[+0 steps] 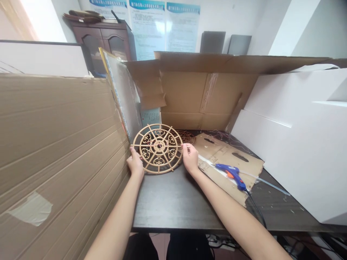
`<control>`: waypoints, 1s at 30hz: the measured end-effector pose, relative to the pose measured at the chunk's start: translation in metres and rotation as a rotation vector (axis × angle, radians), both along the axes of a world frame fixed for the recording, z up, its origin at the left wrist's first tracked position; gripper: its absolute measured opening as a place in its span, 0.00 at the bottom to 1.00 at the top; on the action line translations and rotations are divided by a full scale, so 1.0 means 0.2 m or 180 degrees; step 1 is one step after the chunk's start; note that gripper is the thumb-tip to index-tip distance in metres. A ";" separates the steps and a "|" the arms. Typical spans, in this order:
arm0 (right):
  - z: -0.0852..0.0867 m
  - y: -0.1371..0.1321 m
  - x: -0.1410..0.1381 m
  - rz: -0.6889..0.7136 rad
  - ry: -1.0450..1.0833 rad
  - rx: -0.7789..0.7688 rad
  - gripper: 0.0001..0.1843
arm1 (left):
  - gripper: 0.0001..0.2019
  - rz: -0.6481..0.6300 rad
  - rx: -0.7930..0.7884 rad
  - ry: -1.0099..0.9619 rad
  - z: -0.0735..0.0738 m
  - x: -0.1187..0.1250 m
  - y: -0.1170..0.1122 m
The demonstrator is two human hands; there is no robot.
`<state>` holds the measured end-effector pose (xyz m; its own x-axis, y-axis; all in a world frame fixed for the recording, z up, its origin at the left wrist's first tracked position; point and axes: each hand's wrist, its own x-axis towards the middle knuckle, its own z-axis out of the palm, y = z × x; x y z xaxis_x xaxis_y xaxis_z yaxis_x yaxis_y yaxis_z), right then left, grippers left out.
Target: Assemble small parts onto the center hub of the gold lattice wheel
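Both hands hold up a round, laser-cut wooden wheel [158,146] with spokes and scrollwork, gripping it near opposite sides of its rim. My left hand [135,161] pinches its lower left side, and my right hand [190,158] holds the end of a spoke at the right. Behind it, a darker round fretwork piece [186,136] lies partly hidden. To the right, a blue and orange hot glue gun [230,174] rests on a torn cardboard sheet [217,151], which lies on the dark table [173,202].
A large cardboard sheet [54,144] stands along the left side. Cardboard flaps [184,94] rise behind the table, and white boards [292,144] fill the right. A long translucent glue stick [267,184] lies by the glue gun, whose black cord drops over the table's front edge.
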<state>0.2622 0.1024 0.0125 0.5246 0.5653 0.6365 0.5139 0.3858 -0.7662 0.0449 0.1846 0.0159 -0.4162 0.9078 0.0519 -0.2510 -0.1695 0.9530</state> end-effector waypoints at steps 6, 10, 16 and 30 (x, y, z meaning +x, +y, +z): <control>0.00 0.00 -0.01 0.0133 -0.0072 -0.0048 0.22 | 0.34 -0.0011 -0.0023 -0.0020 -0.01 0.00 0.00; -0.01 0.00 -0.01 0.0132 -0.0103 -0.0075 0.22 | 0.34 -0.0006 -0.0031 0.0016 0.00 0.00 0.00; 0.00 -0.01 0.01 -0.0039 -0.0021 -0.0090 0.23 | 0.34 -0.0018 -0.0007 0.0104 0.00 0.00 -0.01; 0.00 0.00 0.00 0.0118 -0.0106 -0.0054 0.22 | 0.35 -0.0028 0.0016 0.0279 0.00 0.00 -0.01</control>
